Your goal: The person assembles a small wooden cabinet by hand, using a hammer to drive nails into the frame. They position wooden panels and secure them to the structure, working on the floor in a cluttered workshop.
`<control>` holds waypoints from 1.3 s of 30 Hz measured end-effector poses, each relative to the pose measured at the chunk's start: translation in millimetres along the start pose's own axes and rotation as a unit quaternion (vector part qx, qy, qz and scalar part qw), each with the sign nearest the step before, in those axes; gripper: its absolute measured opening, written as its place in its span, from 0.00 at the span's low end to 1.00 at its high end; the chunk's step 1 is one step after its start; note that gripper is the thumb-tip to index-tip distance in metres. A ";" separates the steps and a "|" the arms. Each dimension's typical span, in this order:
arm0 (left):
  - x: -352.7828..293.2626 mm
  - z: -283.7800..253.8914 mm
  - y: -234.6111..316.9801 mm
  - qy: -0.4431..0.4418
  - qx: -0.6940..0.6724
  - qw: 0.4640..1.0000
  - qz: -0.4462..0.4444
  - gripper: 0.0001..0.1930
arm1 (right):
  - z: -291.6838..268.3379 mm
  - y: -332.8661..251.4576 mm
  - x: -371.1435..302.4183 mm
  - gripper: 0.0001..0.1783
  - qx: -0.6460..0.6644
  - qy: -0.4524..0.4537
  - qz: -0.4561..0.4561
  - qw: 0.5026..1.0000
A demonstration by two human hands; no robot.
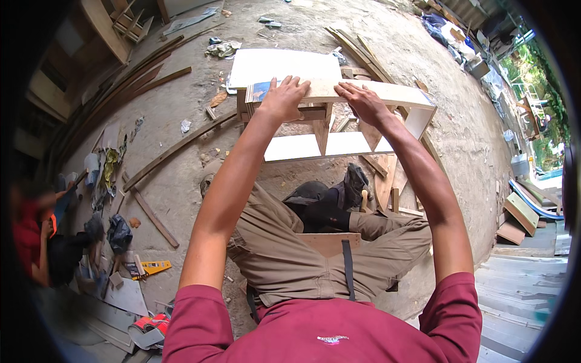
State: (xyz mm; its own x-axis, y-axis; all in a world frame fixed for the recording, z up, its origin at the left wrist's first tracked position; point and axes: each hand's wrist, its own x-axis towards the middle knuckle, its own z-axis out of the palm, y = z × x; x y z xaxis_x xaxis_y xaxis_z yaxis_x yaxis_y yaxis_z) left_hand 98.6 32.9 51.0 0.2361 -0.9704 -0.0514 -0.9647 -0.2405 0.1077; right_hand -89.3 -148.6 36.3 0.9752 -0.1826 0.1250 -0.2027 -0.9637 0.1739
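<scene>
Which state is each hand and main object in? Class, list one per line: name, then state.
Wooden frame: open-fronted, divided inside
Left hand: on the frame's top, grip unclear
Right hand: on the frame's top, grip unclear
White panel: partly hidden behind the frame
Long wooden strip: lying slantwise on the ground
Black plastic bag: crumpled
</scene>
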 end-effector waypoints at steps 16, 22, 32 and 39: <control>-42.3 177.7 7.6 -0.044 0.049 0.998 -0.022 0.52 | 176.0 -75.1 -78.3 0.27 0.040 0.104 0.033 0.993; -59.7 193.3 10.7 -0.022 0.022 0.999 -0.032 0.50 | 171.2 -92.7 -89.1 0.28 0.048 0.075 0.047 0.995; -51.9 187.2 29.4 0.036 -0.078 0.996 -0.021 0.40 | 160.2 -66.7 -219.6 0.24 0.231 0.222 0.287 0.903; -16.7 191.8 94.1 0.182 -0.176 0.965 0.075 0.21 | 224.4 -24.1 -352.8 0.15 0.270 0.076 0.734 0.618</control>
State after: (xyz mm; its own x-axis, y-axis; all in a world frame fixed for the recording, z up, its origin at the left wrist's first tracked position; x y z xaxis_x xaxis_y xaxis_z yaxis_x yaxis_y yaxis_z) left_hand -18.6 31.1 -128.4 0.1847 -0.9238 0.3354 -0.9068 -0.0286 0.4207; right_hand -408.6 -104.7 -231.2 -0.2525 -0.9570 -0.1427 -0.7603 0.2875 -0.5825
